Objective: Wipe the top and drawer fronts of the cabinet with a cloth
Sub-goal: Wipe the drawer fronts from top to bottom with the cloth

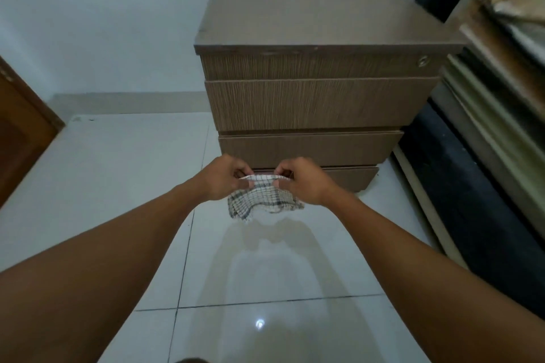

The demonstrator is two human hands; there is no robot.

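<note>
Both arms reach out over the white tiled floor (124,186), and between them hangs a small checked cloth (264,200). The left hand (224,178) pinches the cloth's top edge at one end, fingers curled in and thumb pressed on the fabric; the right hand (303,180) does the same at the other end, so both are closed on it. The top edge is pulled fairly taut between them, its long axis running from 9 o'clock to 3 o'clock, while the rest of the cloth sags down toward 6 o'clock in loose folds, clear of the floor as far as I can tell.

Straight ahead at 12 o'clock stands the brown wooden cabinet (324,9), its bare top facing up and its four drawer fronts (318,103) facing the person, stacked one above the other. A small round lock (422,61) sits at the right end of the top drawer. The hands hover in front of the lowest drawer, though whether they touch it I cannot tell.

At 3 o'clock a bed (501,74) stands just beside the cabinet; at 9 o'clock a brown door (20,132) shows
</note>
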